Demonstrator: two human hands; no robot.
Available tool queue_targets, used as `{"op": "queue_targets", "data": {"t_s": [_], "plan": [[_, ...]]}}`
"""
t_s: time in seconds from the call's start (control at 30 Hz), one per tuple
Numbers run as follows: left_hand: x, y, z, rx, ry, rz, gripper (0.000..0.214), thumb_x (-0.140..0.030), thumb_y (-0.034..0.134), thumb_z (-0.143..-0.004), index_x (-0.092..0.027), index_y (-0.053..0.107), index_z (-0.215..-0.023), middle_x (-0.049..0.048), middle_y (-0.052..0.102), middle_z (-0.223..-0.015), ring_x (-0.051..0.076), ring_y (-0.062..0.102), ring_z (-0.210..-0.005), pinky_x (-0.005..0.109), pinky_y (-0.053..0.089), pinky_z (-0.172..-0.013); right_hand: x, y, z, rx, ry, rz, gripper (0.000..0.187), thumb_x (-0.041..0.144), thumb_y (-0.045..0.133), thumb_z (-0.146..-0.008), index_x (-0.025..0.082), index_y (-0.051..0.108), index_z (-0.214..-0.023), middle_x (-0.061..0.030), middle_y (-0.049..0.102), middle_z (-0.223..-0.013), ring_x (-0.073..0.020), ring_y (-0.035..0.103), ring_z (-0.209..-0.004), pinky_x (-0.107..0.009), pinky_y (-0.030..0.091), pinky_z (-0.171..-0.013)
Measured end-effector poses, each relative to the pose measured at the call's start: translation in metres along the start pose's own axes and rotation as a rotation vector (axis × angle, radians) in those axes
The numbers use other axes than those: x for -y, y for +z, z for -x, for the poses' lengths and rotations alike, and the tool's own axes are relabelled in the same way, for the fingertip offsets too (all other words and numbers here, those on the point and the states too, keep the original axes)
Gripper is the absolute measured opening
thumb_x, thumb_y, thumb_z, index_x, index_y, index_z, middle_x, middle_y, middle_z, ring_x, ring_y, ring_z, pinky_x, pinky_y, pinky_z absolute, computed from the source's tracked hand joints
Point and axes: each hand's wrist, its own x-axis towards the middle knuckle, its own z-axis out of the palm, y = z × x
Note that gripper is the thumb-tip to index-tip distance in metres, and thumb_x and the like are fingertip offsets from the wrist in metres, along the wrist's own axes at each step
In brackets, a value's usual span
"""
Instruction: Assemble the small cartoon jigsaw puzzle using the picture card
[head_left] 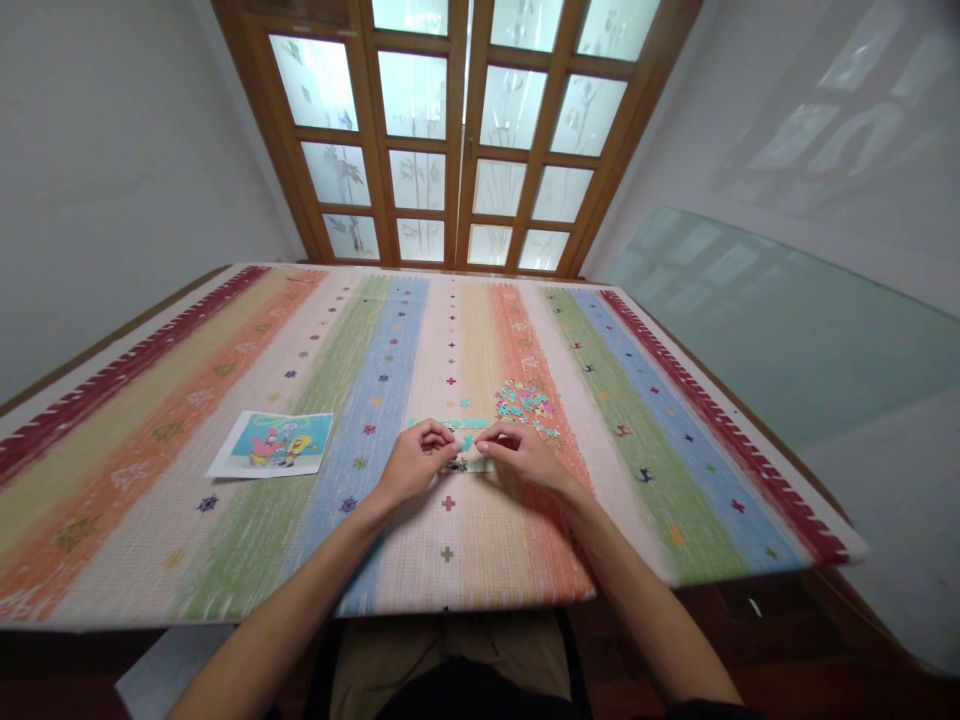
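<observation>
1. As the left hand (pixel 418 458) and right hand (pixel 526 456) flank the partly joined jigsaw (pixel 466 441), they appear placed to steady it from both sides
2. Thumb and forefinger of each hand are drawn close; whether a piece is clamped between them cannot be told
3. Loose pieces (pixel 523 402) lie heaped just beyond the right hand, presumably for short reach
4. The printed picture (pixel 279 443) lies on the striped cloth (pixel 487 575), well left of the jigsaw, seemingly so that neither forearm covers it

Wood-framed glass doors (pixel 455 140) stand between pale walls (pixel 120 150).
</observation>
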Motion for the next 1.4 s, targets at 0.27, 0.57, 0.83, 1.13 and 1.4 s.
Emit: {"op": "queue_targets", "data": {"t_s": [0.27, 0.57, 0.83, 1.13, 1.4], "plan": [[-0.002, 0.012, -0.001, 0.015, -0.015, 0.017, 0.031, -0.041, 0.082, -0.071, -0.018, 0.061, -0.077, 0.0014, 0.068, -0.067, 0.016, 0.066, -0.065, 0.028, 0.052, -0.065, -0.002, 0.001, -0.001, -0.041, 0.038, -0.040, 0.026, 0.045, 0.069, -0.080, 0.019, 0.073, -0.079, -0.0053, 0.073, -0.081, -0.0186, 0.063, -0.075, -0.032, 0.047, -0.073], [-0.003, 0.011, 0.000, 0.047, 0.020, -0.038, 0.026, -0.041, 0.075, -0.078, -0.019, 0.060, -0.081, 0.0019, 0.068, -0.069, 0.016, 0.066, -0.066, 0.029, 0.051, -0.066, 0.002, -0.005, -0.008, -0.024, 0.111, -0.044, 0.028, 0.046, 0.068, -0.078, 0.019, 0.068, -0.072, -0.0014, 0.066, -0.069, -0.0152, 0.057, -0.065, -0.028, 0.044, -0.065], [0.001, -0.028, 0.008, -0.030, 0.360, -0.639, 0.015, -0.034, 0.066, -0.088, -0.020, 0.065, -0.096, 0.0042, 0.069, -0.089, 0.020, 0.064, -0.082, 0.035, 0.050, -0.080, -0.016, -0.021, -0.017, -0.149, 0.172, 0.092, 0.020, 0.037, 0.062, -0.073, 0.020, 0.065, -0.063, -0.0018, 0.065, -0.065, -0.0154, 0.056, -0.062, -0.029, 0.043, -0.065], [0.020, -0.056, 0.021, 0.086, 0.546, -0.912, 0.015, -0.036, 0.064, -0.093, -0.021, 0.066, -0.090, 0.0060, 0.067, -0.095, 0.023, 0.060, -0.091, 0.039, 0.046, -0.084, -0.021, -0.017, -0.025, -0.088, 0.201, 0.284, 0.015, 0.025, 0.057, -0.074, 0.019, 0.064, -0.062, -0.0004, 0.063, -0.058, -0.0143, 0.054, -0.055, -0.026, 0.038, -0.056], [0.025, -0.059, 0.021, 0.096, 0.557, -0.907, 0.016, -0.035, 0.065, -0.093, -0.021, 0.068, -0.088, 0.0065, 0.068, -0.098, 0.023, 0.061, -0.092, 0.038, 0.045, -0.085, -0.016, -0.016, -0.026, -0.101, 0.189, 0.446, 0.017, 0.020, 0.055, -0.076, 0.018, 0.063, -0.062, -0.0009, 0.062, -0.058, -0.0150, 0.055, -0.058, -0.026, 0.037, -0.059]]}}
